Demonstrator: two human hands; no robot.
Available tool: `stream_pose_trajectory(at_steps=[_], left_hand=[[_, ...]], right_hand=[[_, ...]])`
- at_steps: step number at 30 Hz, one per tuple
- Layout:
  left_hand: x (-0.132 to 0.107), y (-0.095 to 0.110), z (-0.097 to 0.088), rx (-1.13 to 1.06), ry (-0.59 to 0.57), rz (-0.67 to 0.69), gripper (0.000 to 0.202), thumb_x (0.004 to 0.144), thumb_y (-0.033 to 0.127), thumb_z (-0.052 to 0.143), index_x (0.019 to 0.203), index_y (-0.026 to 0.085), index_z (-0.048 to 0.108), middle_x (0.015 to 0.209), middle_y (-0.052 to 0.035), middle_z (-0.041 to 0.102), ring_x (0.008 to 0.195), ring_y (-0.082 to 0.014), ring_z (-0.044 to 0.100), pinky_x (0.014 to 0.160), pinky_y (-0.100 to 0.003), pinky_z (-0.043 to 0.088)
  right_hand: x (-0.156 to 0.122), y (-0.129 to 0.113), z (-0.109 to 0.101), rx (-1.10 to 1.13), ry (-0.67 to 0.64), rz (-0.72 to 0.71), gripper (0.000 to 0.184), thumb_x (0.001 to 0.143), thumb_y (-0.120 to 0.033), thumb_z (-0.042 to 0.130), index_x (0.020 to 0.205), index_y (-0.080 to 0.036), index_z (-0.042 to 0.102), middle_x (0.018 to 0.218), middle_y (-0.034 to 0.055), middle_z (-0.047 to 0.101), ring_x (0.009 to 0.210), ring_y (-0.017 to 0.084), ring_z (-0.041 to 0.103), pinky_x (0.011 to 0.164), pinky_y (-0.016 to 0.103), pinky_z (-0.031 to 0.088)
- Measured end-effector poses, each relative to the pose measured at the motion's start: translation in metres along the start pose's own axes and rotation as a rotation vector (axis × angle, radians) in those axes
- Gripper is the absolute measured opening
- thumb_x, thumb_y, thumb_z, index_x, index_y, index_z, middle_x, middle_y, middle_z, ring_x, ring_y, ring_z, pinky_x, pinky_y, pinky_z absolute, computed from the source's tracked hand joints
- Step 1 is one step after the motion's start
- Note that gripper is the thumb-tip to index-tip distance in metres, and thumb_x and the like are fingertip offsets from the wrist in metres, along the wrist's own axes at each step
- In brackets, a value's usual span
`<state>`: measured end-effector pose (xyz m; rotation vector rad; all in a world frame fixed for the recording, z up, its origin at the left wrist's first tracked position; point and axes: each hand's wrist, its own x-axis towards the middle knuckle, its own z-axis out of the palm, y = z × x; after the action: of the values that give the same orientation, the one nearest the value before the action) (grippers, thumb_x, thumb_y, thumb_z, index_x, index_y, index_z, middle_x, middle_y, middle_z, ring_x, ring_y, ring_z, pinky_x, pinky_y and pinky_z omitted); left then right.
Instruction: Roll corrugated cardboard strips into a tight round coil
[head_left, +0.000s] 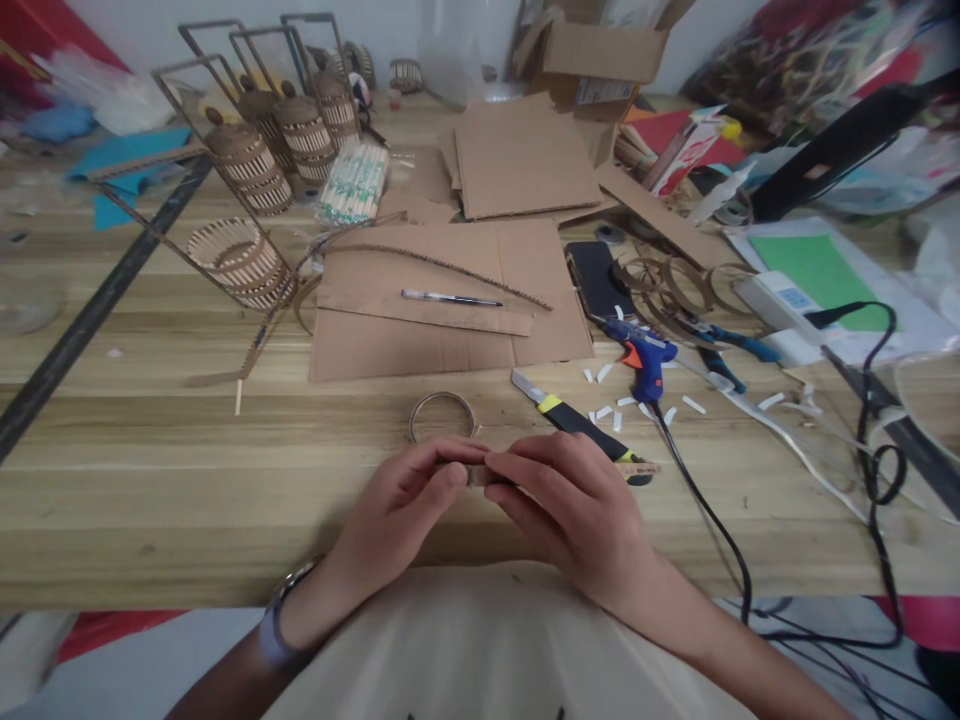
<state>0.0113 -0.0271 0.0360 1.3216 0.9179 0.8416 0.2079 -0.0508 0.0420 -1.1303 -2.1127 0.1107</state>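
Note:
Close to the table's front edge, my left hand (pixel 412 510) and my right hand (pixel 574 505) meet, with fingers pinched round a narrow brown strip (pixel 478 476). It looks like cardboard, and most of it is hidden by my fingers. A strip end (pixel 637 468) pokes out beyond my right hand, perhaps part of the same piece. Just past my fingertips lies a thin round hoop (pixel 411 412). A utility knife (pixel 574 418) with yellow and black handle rests beyond my right hand, blade out. Farther right is a blue glue gun (pixel 649 365) with its black cord.
A cardboard sheet (pixel 450 245) bears a pen (pixel 450 297). Slatted lantern-like baskets (pixel 247 165) stand back left, near an open slatted basket (pixel 240 262). Pliers (pixel 739 345), brown rings (pixel 686 285) and a phone (pixel 596 278) lie right. White scraps surround the glue gun.

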Motion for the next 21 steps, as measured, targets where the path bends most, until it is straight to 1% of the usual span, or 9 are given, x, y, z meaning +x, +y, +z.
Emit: stream_pose_trajectory(at_steps=[6, 9, 11, 14, 17, 21], left_hand=[[-0.0046, 0.0013, -0.0001, 0.113, -0.025, -0.034, 0.026, 0.103, 0.036, 0.048, 0.112, 0.021, 0.067, 0.117, -0.0058, 0.074, 0.106, -0.0197, 0.068, 0.094, -0.033, 0.052], [-0.0048, 0.0016, 0.0012, 0.128, -0.022, -0.023, 0.027, 0.101, 0.040, 0.052, 0.114, 0.020, 0.065, 0.114, -0.0060, 0.072, 0.108, -0.0208, 0.066, 0.093, -0.032, 0.052], [-0.0042, 0.0018, 0.0027, 0.134, -0.006, -0.033, 0.024, 0.098, 0.038, 0.056, 0.111, 0.020, 0.065, 0.111, -0.0054, 0.072, 0.109, -0.0209, 0.066, 0.092, -0.031, 0.052], [-0.0045, 0.0022, 0.0051, 0.141, 0.037, -0.051, 0.018, 0.098, 0.032, 0.056, 0.108, 0.021, 0.066, 0.109, -0.0049, 0.073, 0.106, -0.0198, 0.067, 0.088, -0.030, 0.054], [-0.0066, 0.0018, 0.0063, 0.114, 0.059, -0.029, 0.017, 0.099, 0.030, 0.055, 0.109, 0.022, 0.066, 0.110, -0.0042, 0.073, 0.102, -0.0177, 0.069, 0.084, -0.027, 0.056], [-0.0092, -0.0017, 0.0056, 0.031, 0.055, 0.028, 0.016, 0.101, 0.030, 0.055, 0.113, 0.024, 0.065, 0.112, -0.0024, 0.073, 0.101, -0.0151, 0.069, 0.084, -0.024, 0.056]], right_hand=[[0.0007, 0.0000, 0.0016, -0.047, -0.017, -0.009, 0.014, 0.102, -0.025, 0.057, 0.104, -0.020, 0.070, 0.088, 0.0044, 0.075, 0.076, 0.016, 0.066, 0.070, 0.031, 0.050], [0.0021, -0.0007, 0.0029, -0.035, -0.017, -0.024, 0.014, 0.102, -0.025, 0.056, 0.101, -0.019, 0.069, 0.089, 0.0043, 0.075, 0.076, 0.016, 0.066, 0.069, 0.031, 0.049], [0.0026, -0.0020, 0.0038, -0.039, 0.016, -0.031, 0.013, 0.101, -0.024, 0.058, 0.099, -0.019, 0.070, 0.089, 0.0051, 0.074, 0.078, 0.017, 0.066, 0.069, 0.032, 0.049], [0.0016, -0.0047, 0.0045, -0.070, 0.089, -0.006, 0.011, 0.099, -0.025, 0.063, 0.099, -0.021, 0.073, 0.080, 0.0040, 0.069, 0.071, 0.016, 0.061, 0.065, 0.031, 0.047], [-0.0013, -0.0063, 0.0044, 0.004, 0.079, 0.034, 0.014, 0.099, -0.025, 0.062, 0.103, -0.020, 0.074, 0.077, 0.0032, 0.065, 0.068, 0.015, 0.060, 0.062, 0.028, 0.050], [-0.0053, -0.0055, 0.0047, 0.166, 0.051, 0.060, 0.016, 0.099, -0.024, 0.062, 0.110, -0.019, 0.073, 0.084, 0.0046, 0.069, 0.073, 0.014, 0.066, 0.064, 0.026, 0.057]])
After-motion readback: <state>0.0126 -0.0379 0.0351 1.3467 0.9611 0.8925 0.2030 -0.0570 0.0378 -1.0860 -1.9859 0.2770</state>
